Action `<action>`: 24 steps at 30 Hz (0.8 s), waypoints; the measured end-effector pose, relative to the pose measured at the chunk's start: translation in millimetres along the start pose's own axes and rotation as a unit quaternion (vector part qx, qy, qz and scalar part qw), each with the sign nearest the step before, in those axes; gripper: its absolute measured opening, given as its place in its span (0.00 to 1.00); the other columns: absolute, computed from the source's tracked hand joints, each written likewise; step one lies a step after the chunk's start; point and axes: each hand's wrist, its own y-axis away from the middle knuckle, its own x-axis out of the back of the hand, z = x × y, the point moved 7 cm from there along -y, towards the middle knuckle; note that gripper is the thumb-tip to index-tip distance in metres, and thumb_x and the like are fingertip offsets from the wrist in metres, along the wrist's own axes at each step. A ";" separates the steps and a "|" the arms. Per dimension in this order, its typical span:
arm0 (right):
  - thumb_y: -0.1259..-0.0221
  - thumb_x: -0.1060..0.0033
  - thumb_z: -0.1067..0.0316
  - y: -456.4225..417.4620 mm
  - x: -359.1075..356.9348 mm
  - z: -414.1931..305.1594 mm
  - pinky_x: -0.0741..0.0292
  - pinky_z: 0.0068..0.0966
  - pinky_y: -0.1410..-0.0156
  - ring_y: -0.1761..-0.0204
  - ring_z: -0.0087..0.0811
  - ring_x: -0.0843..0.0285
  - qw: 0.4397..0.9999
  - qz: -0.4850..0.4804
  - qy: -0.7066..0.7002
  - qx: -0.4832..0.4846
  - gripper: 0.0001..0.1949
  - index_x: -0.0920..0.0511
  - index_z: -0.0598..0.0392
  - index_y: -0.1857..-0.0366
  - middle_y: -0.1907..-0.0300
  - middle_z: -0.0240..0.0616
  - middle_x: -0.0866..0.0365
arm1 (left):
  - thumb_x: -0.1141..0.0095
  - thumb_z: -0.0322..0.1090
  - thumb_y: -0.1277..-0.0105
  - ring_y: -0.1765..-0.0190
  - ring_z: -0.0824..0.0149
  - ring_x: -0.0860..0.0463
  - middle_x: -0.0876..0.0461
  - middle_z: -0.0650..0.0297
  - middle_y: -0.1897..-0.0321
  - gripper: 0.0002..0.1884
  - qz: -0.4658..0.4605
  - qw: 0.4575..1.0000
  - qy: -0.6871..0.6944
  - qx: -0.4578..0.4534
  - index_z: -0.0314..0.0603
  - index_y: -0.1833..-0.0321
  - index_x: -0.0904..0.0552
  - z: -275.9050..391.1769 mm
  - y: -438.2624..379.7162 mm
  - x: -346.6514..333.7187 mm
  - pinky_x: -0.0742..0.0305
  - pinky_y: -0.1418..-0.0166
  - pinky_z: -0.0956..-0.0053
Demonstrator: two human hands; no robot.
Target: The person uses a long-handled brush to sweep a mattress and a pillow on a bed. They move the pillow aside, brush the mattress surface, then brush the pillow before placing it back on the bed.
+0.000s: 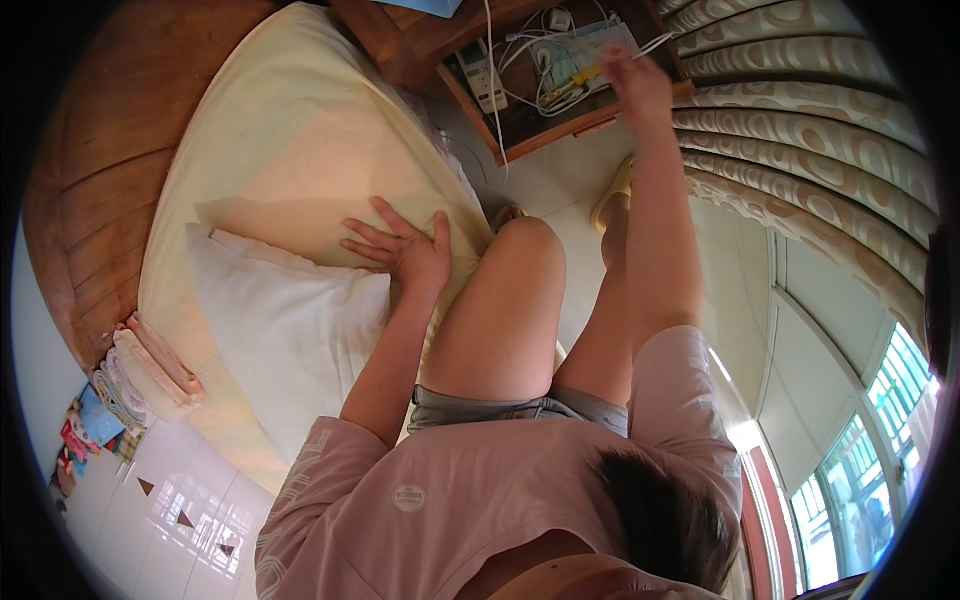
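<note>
My left hand (pixel 411 251) rests with spread fingers on the pale yellow bedsheet (pixel 300 127), beside a white pillow (pixel 285 330), holding nothing. At the top right, my right hand (pixel 637 82) is over an open wooden drawer (pixel 540 142). Its blurred fingers are around a white cable (pixel 654 45) near the drawer's right side. Close to the fingertips lies a yellow-handled tool (pixel 585 75), partly among tangled white cables (pixel 525 49); whether the fingers touch it I cannot tell. The drawer also contains a power strip (pixel 486 84) and a clear plastic packet (pixel 562 56).
A patterned curtain (pixel 795 97) hangs right of the drawer. Another white cable (pixel 492 90) hangs over its front edge. The wooden headboard (pixel 112 172) borders the bed, with folded cloths (pixel 154 367) by the pillow. A yellow slipper (pixel 611 195) is on the tiled floor.
</note>
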 end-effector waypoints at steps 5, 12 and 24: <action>0.42 0.47 0.59 21.5 11.1 23.0 0.29 0.38 0.52 0.60 0.45 0.24 0.880 -0.008 0.473 -0.050 0.21 0.29 0.69 0.55 0.58 0.53 0.25 | 0.55 0.64 0.44 0.34 0.33 0.81 0.84 0.40 0.35 0.50 -0.007 1.000 -0.005 0.017 0.52 0.31 0.70 -2.4 1.0 0.3 0.70 0.41 0.30; 0.44 0.48 0.60 78.9 11.5 2.2 0.44 0.38 0.36 0.37 0.61 0.55 0.767 0.186 0.578 0.208 0.38 0.55 0.79 0.40 0.38 0.73 0.63 | 0.52 0.60 0.44 0.35 0.30 0.79 0.84 0.38 0.36 0.49 0.008 1.000 -0.020 0.008 0.49 0.31 0.68 -1.3 1.0 1.2 0.68 0.43 0.27; 0.43 0.54 0.73 67.8 -6.4 71.9 0.31 0.27 0.63 0.70 0.29 0.33 0.978 0.133 -0.092 -0.129 0.05 0.31 0.61 0.65 0.71 0.36 0.31 | 0.53 0.59 0.44 0.33 0.34 0.75 0.76 0.37 0.34 0.49 0.092 0.991 -0.054 -0.082 0.41 0.31 0.64 9.0 3.8 0.4 0.70 0.41 0.30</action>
